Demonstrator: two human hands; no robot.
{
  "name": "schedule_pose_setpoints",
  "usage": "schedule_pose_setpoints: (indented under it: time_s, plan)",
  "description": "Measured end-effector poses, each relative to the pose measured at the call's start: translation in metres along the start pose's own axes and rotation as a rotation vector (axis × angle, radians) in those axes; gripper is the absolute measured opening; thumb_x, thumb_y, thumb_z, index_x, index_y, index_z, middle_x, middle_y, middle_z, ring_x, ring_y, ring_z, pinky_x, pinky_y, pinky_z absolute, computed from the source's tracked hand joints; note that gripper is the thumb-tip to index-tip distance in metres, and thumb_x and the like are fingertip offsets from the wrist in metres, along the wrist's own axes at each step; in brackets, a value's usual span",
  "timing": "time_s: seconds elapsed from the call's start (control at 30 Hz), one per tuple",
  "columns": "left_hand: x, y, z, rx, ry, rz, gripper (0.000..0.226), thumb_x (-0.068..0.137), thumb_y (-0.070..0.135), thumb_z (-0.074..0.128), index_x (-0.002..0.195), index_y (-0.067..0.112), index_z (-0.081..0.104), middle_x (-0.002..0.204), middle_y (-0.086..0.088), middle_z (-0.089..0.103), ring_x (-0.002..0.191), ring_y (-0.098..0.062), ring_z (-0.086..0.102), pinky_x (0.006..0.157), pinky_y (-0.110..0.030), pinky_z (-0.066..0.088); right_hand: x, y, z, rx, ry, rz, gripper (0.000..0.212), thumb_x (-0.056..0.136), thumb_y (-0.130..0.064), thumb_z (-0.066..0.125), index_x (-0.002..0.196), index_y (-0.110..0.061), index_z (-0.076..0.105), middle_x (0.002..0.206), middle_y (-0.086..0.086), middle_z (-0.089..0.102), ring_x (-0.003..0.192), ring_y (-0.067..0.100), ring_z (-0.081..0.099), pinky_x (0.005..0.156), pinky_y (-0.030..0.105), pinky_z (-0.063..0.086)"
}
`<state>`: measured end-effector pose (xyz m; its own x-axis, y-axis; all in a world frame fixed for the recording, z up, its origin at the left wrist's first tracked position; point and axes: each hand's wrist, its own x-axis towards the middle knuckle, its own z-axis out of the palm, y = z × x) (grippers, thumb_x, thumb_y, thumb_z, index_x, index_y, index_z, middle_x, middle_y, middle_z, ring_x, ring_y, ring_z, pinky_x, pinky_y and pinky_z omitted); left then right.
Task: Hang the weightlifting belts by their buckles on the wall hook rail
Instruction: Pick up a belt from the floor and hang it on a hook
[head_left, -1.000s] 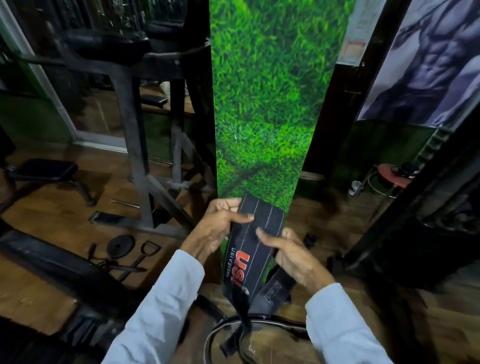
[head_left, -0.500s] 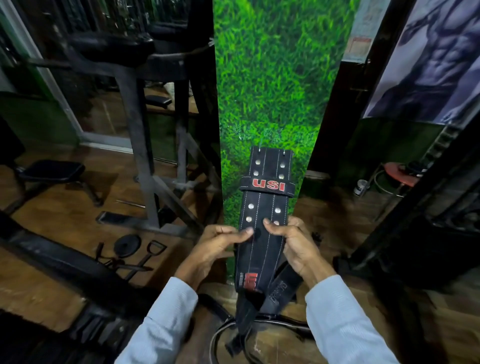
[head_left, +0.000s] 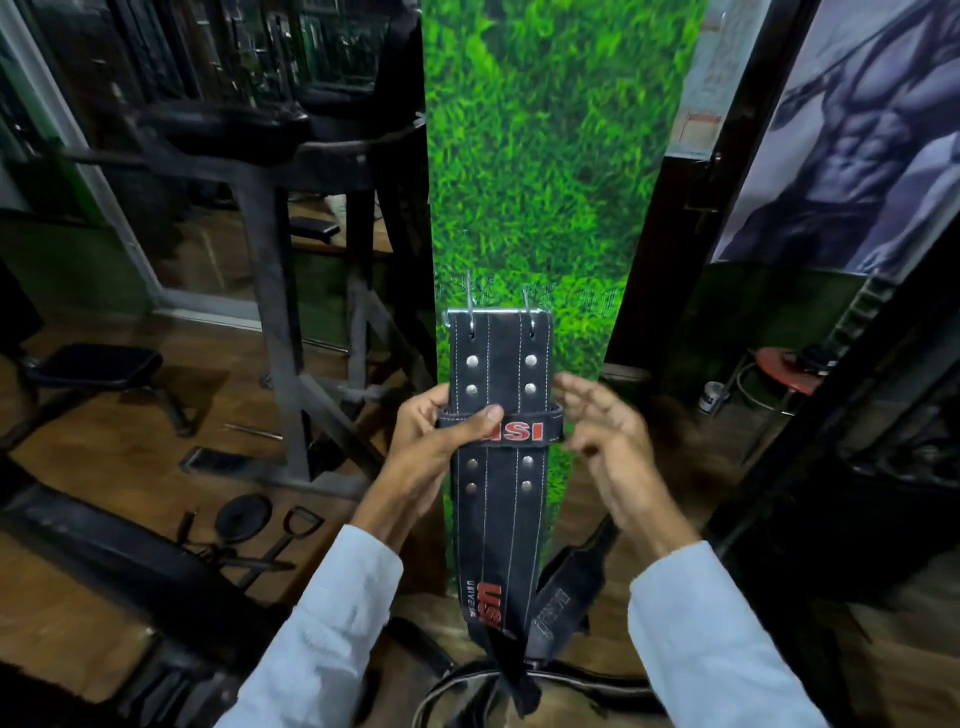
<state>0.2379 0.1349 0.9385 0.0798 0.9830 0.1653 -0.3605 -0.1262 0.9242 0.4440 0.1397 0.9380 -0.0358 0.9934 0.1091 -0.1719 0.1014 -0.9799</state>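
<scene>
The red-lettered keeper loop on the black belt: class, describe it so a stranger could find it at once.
Start at the tall grass-print green panel. In front of it hangs a black stitched leather belt with a steel buckle on top. The narrow black keeper loop crosses it sideways under the left hand, and unlike the riveted strap it carries red letters.

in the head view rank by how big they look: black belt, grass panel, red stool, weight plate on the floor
1. grass panel
2. black belt, though it is much nearer the camera
3. red stool
4. weight plate; close to the stool, unsure
</scene>
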Motion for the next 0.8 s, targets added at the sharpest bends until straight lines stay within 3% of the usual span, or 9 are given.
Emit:
schedule_pose_setpoints:
  time_s: [0.13,0.2,0.27,0.37,0.5,0.57,0.67,0.73,0.8]
  plan:
    - [-0.007,-0.002,0.001,0.024,-0.052,-0.012,0.036,0.079,0.003,0.080,0.113,-0.004,0.072,0.112,-0.026,0.074,0.094,-0.030,0.072,0.081,-0.035,0.060,0.038,-0.057,0.005,-0.092,0.035,0.030,0.034,0.085,-0.039,0.066,0.111,-0.018,0.075,0.108,-0.005,0.078,0.105,0.009,0.070,0.098,0.038,0.052]
    - [-0.008,-0.002,0.002,0.026,-0.059,-0.021,0.036,0.077,0.003,0.081,0.112,-0.004,0.072,0.112,-0.027,0.074,0.096,-0.032,0.071,0.083,-0.037,0.061,0.051,-0.074,0.011,-0.300,0.011,0.085,0.064,0.085,-0.071,0.059,0.122,-0.021,0.073,0.118,-0.010,0.076,0.111,0.005,0.067,0.111,0.044,0.046]
    - [-0.009,-0.002,0.002,0.025,-0.074,-0.035,0.037,0.076,0.002,0.082,0.112,-0.004,0.072,0.112,-0.027,0.074,0.097,-0.033,0.071,0.086,-0.040,0.061,0.054,-0.083,0.019,-0.442,-0.030,0.071,0.078,0.080,-0.085,0.053,0.125,-0.024,0.073,0.124,-0.006,0.075,0.119,0.010,0.066,0.115,0.044,0.042]
    - [-0.011,-0.002,0.000,0.020,-0.072,-0.051,0.038,0.076,0.003,0.084,0.112,-0.003,0.072,0.113,-0.027,0.074,0.097,-0.034,0.071,0.091,-0.048,0.058,0.041,-0.089,0.026,-0.388,-0.090,-0.079,0.062,0.098,-0.068,0.041,0.101,-0.020,0.081,0.118,-0.002,0.078,0.120,0.013,0.066,0.109,0.039,0.039]
    - [-0.013,0.003,-0.004,0.025,-0.068,-0.038,0.037,0.076,0.001,0.084,0.111,-0.002,0.073,0.111,-0.025,0.075,0.098,-0.032,0.072,0.089,-0.044,0.059,0.025,-0.073,0.024,-0.242,-0.104,-0.206,0.077,0.108,-0.058,0.017,0.096,-0.020,0.083,0.140,-0.010,0.067,0.142,0.007,0.048,0.123,0.050,0.023]
    - [-0.013,0.003,-0.006,0.023,-0.066,-0.040,0.038,0.076,0.003,0.085,0.112,-0.002,0.073,0.113,-0.026,0.074,0.100,-0.034,0.071,0.091,-0.045,0.058,0.026,-0.055,0.021,-0.354,-0.116,-0.234,0.063,0.107,-0.055,0.030,0.096,-0.025,0.084,0.148,-0.011,0.060,0.146,0.005,0.042,0.125,0.056,0.019]
    - [-0.014,0.003,-0.009,-0.011,-0.043,-0.052,0.040,0.077,0.005,0.082,0.114,-0.005,0.071,0.115,-0.032,0.071,0.103,-0.040,0.068,0.096,-0.055,0.054,0.030,-0.033,0.015,-0.449,-0.203,-0.361,0.023,0.096,-0.036,0.068,0.101,-0.020,0.084,0.128,-0.004,0.074,0.147,0.008,0.042,0.123,0.059,0.028]
    - [-0.015,0.003,-0.011,-0.007,-0.040,-0.058,0.042,0.076,0.005,0.083,0.115,-0.006,0.070,0.116,-0.033,0.071,0.105,-0.042,0.067,0.098,-0.059,0.052,0.031,-0.028,0.016,-0.469,-0.220,-0.378,0.022,0.087,-0.035,0.079,0.102,-0.020,0.084,0.126,0.001,0.075,0.145,0.011,0.046,0.121,0.058,0.032]
    - [-0.017,0.004,-0.013,0.004,-0.038,-0.064,0.042,0.075,0.004,0.084,0.113,-0.006,0.071,0.114,-0.032,0.071,0.104,-0.041,0.068,0.098,-0.060,0.052,0.029,-0.036,0.021,-0.339,-0.179,-0.348,0.021,0.083,-0.029,0.084,0.102,-0.020,0.083,0.136,0.005,0.069,0.142,0.012,0.051,0.116,0.046,0.040]
